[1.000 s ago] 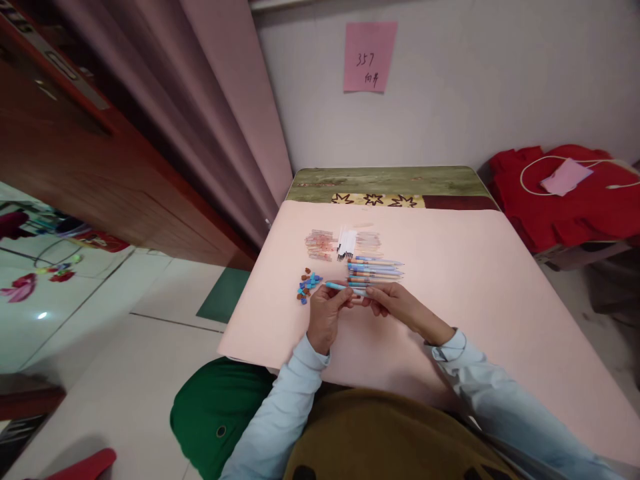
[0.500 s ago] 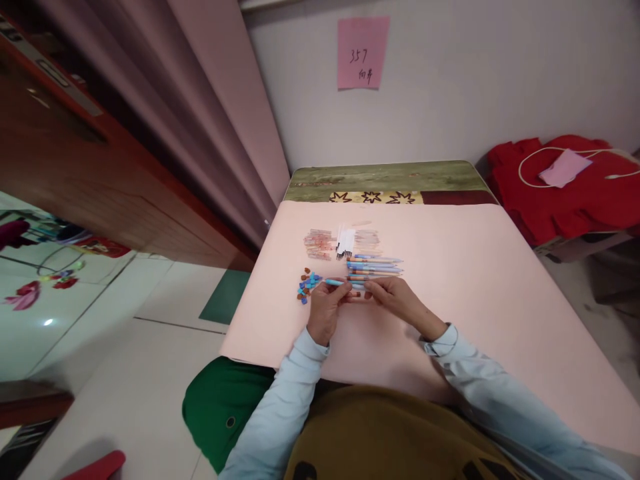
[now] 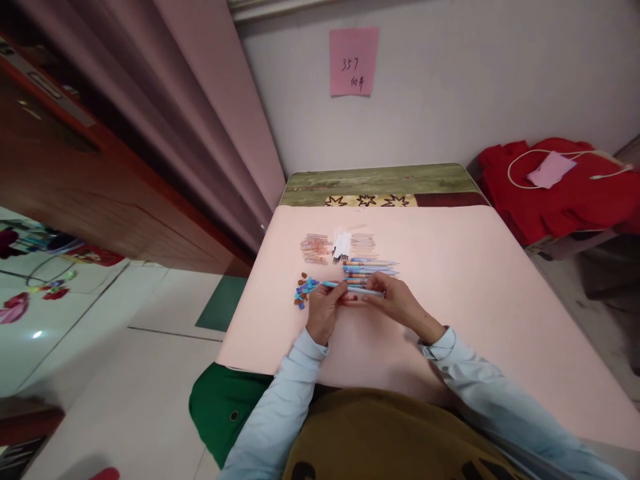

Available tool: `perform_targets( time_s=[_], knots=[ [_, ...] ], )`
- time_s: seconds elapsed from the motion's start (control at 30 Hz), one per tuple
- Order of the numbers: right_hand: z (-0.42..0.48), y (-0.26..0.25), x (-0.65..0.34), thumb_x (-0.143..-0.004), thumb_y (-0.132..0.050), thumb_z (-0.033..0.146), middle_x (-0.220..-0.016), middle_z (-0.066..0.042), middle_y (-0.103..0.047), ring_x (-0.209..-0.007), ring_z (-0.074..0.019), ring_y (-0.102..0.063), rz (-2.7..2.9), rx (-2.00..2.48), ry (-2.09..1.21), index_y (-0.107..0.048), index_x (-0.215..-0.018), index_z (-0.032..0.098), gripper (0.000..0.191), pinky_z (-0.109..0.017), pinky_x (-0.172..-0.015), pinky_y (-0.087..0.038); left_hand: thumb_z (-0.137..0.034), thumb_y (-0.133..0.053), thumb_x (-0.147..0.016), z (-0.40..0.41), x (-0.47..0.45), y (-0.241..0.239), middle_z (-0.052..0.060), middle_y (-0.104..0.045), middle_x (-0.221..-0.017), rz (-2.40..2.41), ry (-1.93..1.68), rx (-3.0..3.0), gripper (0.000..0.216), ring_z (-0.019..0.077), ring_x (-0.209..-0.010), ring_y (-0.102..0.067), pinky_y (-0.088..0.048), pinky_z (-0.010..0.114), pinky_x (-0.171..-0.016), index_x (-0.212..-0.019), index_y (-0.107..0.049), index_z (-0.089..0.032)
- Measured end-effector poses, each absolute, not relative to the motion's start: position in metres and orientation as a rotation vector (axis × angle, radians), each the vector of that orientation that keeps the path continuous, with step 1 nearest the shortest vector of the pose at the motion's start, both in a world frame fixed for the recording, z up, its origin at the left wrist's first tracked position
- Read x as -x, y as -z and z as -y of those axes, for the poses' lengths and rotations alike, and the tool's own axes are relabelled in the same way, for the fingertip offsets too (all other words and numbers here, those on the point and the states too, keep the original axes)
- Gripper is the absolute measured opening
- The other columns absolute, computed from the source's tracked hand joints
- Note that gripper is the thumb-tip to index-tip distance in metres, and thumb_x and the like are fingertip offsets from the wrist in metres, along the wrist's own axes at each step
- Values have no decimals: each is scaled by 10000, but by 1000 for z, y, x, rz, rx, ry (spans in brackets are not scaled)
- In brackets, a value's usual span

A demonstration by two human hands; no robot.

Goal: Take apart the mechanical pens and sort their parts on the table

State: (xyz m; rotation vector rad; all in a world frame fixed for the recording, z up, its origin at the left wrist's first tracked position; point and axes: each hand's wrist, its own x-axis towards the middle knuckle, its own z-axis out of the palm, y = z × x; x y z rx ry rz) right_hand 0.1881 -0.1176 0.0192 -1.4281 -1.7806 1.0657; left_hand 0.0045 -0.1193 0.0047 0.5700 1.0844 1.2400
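My left hand (image 3: 324,311) and my right hand (image 3: 397,303) are both closed on a light blue pen (image 3: 350,288) held level just above the pink table cover (image 3: 465,280). The left hand grips its left part, the right hand its right part. Just behind the hands lies a row of finished pens (image 3: 371,268). To the left sits a small heap of blue and brown caps (image 3: 304,291). Farther back lie clear pen barrels (image 3: 315,245) and a bundle of white refills (image 3: 341,244).
A pink note (image 3: 353,61) hangs on the wall. A red cloth with a white cable (image 3: 555,183) lies at the right. Curtain (image 3: 200,120) and wooden door (image 3: 75,160) stand at the left. A green stool (image 3: 220,407) is below the table edge.
The hands stay on the pen; more of the pen shows past my right fingers now. The camera has shifted slightly to the right.
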Motion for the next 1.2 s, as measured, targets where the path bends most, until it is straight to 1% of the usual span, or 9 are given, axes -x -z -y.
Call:
perform_targets(
  time_s=[0.07, 0.13, 0.23, 0.43, 0.57, 0.73, 0.97, 1.03, 1.2],
  knots=[
    [118, -19, -190, -773, -697, 417, -705, 32, -592, -644, -137, -499, 1747, 1408, -1039, -559, -851, 216, 257, -249, -603, -374, -322, -888, -588, 118, -5, -4, -23, -641, -597, -1082, -1255, -570, 355, 83, -510, -573, -488, 212, -521, -770, -661, -118],
    [118, -17, -191, -798, -675, 432, -697, 34, -584, -635, -138, -501, 1724, 1386, -1075, -559, -902, 215, 267, -254, -607, -385, -314, -884, -593, 118, -6, -3, -26, -645, -605, -1071, -1251, -575, 358, 88, -521, -584, -500, 221, -550, -800, -661, -124],
    [119, -13, -193, -842, -624, 434, -700, 14, -600, -640, -145, -516, 1734, 1396, -1078, -590, -863, 209, 228, -261, -614, -392, -309, -870, -612, 120, -5, -3, -23, -655, -620, -1128, -1243, -614, 361, 106, -542, -607, -503, 237, -572, -840, -651, -136],
    [122, -6, -201, -836, -631, 402, -749, -12, -669, -662, -161, -570, 1801, 1506, -928, -646, -816, 212, 191, -269, -615, -392, -312, -787, -716, 126, 8, -4, -21, -635, -620, -1290, -1203, -1010, 246, 117, -544, -599, -489, 248, -588, -832, -634, -159],
    [125, -1, -205, -839, -635, 370, -806, -19, -702, -683, -171, -597, 1886, 1600, -745, -682, -869, 227, 153, -273, -622, -391, -239, -684, -801, 127, 19, -3, -3, -674, -736, -1461, -1120, -1420, 113, 136, -639, -638, -499, 264, -655, -890, -643, -184],
    [129, 5, -208, -833, -641, 370, -839, -17, -708, -691, -171, -609, 1917, 1681, -583, -689, -910, 245, 155, -274, -616, -392, -125, -611, -837, 127, 30, 2, 30, -700, -905, -1624, -901, -1912, 326, 175, -782, -660, -500, 311, -765, -1153, -588, -199],
    [132, 13, -212, -839, -633, 402, -812, -8, -704, -666, -173, -605, 1851, 1695, -585, -684, -890, 246, 171, -278, -603, -392, -128, -616, -863, 130, 31, 2, 10, -661, -809, -1684, -868, -2024, 518, 172, -706, -634, -490, 293, -702, -1356, -470, -188],
    [133, 14, -213, -840, -637, 411, -805, -10, -706, -661, -174, -601, 1823, 1684, -612, -685, -883, 242, 180, -276, -601, -392, -152, -628, -869, 130, 31, 1, 2, -652, -798, -1688, -922, -2003, 546, 162, -697, -630, -489, 281, -696, -1383, -450, -195],
    [136, 15, -215, -871, -613, 456, -787, -16, -712, -648, -170, -594, 1708, 1650, -645, -705, -876, 241, 234, -268, -594, -396, -233, -612, -897, 132, 37, 2, 17, -652, -841, -1728, -1073, -1905, 434, 160, -726, -637, -484, 274, -688, -1311, -488, -193]
  ],
)
